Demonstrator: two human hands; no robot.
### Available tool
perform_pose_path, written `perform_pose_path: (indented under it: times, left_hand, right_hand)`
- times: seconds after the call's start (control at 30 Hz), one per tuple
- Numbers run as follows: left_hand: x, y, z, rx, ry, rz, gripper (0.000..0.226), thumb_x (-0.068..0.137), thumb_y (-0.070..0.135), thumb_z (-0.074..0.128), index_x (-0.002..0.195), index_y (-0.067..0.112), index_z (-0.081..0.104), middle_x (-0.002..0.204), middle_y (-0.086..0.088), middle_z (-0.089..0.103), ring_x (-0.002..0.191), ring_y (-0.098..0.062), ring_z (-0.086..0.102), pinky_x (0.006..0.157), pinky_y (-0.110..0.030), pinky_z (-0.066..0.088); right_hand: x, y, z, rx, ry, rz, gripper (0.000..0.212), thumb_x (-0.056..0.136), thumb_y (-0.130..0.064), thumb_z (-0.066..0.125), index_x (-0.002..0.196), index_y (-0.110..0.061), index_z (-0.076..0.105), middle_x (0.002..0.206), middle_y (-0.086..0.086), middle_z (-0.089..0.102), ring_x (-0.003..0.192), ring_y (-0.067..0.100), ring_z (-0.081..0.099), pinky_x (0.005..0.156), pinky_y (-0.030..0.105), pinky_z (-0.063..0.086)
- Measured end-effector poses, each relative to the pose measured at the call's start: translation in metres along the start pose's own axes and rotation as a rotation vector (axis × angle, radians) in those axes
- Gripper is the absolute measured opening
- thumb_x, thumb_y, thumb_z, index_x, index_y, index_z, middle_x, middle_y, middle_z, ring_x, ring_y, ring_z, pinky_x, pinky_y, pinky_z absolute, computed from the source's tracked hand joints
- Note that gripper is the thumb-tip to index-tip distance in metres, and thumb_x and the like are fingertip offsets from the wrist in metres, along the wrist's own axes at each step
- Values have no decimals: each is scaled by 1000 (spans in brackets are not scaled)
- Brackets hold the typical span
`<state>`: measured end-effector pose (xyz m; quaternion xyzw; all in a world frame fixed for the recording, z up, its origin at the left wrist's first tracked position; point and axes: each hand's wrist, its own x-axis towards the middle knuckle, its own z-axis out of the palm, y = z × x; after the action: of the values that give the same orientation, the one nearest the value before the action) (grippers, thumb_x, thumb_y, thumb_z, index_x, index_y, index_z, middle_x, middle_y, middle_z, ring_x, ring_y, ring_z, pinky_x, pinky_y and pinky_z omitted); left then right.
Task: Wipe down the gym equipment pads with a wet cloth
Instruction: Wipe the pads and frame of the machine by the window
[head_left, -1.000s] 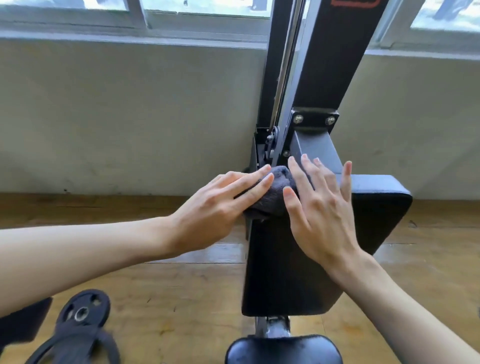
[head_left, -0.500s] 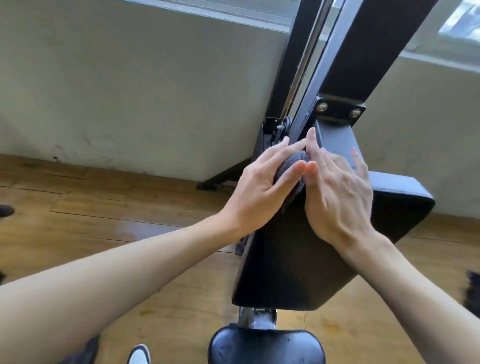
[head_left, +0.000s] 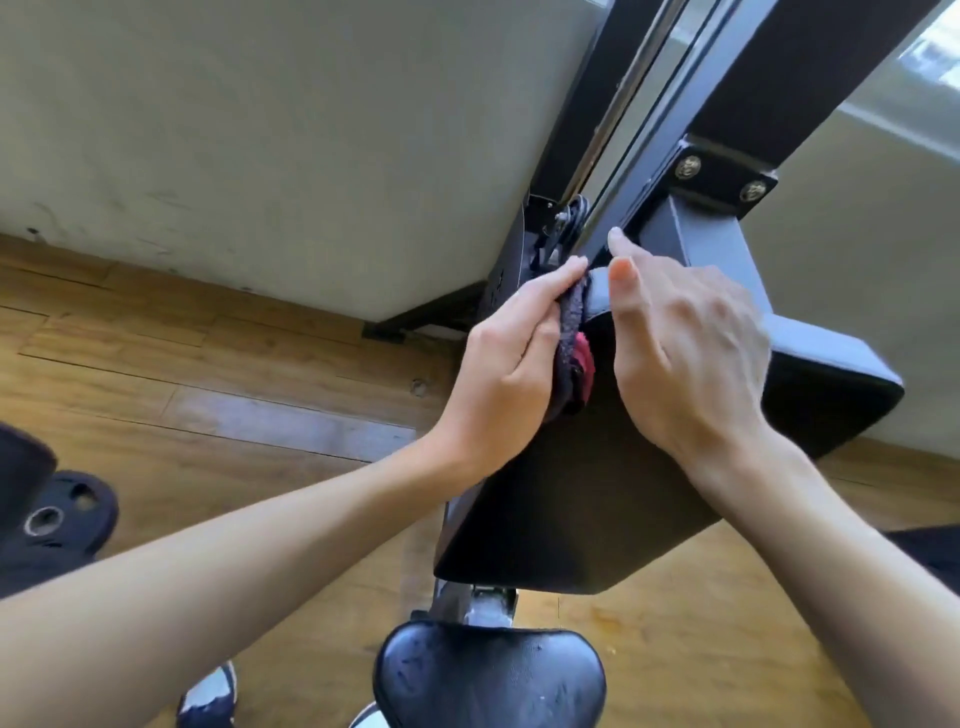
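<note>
A black slanted chest pad (head_left: 587, 509) is fixed to a dark upright machine frame (head_left: 727, 104). My left hand (head_left: 506, 374) grips a dark grey cloth with a red patch (head_left: 571, 353) and holds it against the pad's upper left edge. My right hand (head_left: 685, 343) rests on the top of the pad just right of the cloth, fingers relaxed, the forefinger stretched toward the frame. A black seat pad (head_left: 488, 675) with wet specks sits below, near the bottom edge of the view.
A black weight plate (head_left: 62, 514) lies on the wooden floor (head_left: 234, 395) at the left. A shoe (head_left: 208, 696) shows at the bottom. A grey wall (head_left: 260, 130) stands behind the machine, with a cable and pulley (head_left: 569, 218) beside the frame.
My left hand has curled round the cloth and brought it down along the pad's left edge, baring a red patch. My right hand has lifted off the cloth. The view has tilted down.
</note>
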<state>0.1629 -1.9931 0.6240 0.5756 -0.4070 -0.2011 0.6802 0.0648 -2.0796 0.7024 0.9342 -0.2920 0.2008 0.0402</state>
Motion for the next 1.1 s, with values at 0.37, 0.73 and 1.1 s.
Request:
perform_pose_path:
  times: [0.37,0.73,1.1]
  left_hand:
    - [-10,-23,21,-166,99,-91,73,89,84,31,106,27,72,88,-3,73,94,-15,69,102,-43,50]
    - [9,-6,26,-25,215,85,36,111,21,44,128,2,69,138,-11,66,130,-14,60,112,-37,47]
    - [7,-2,17,-115,301,-84,38,112,20,45,107,-5,73,80,-20,70,84,-26,67,79,-37,50]
  right_hand:
    - [-3,-3,10,69,91,34,76,102,-54,4,139,-22,63,128,4,70,113,29,62,90,43,42]
    - [-4,-5,10,62,125,62,71,105,-50,6,139,-22,63,121,7,72,107,28,63,85,38,38]
    - [-5,-10,12,69,140,99,70,104,-50,8,139,-23,63,122,7,72,108,31,62,87,40,38]
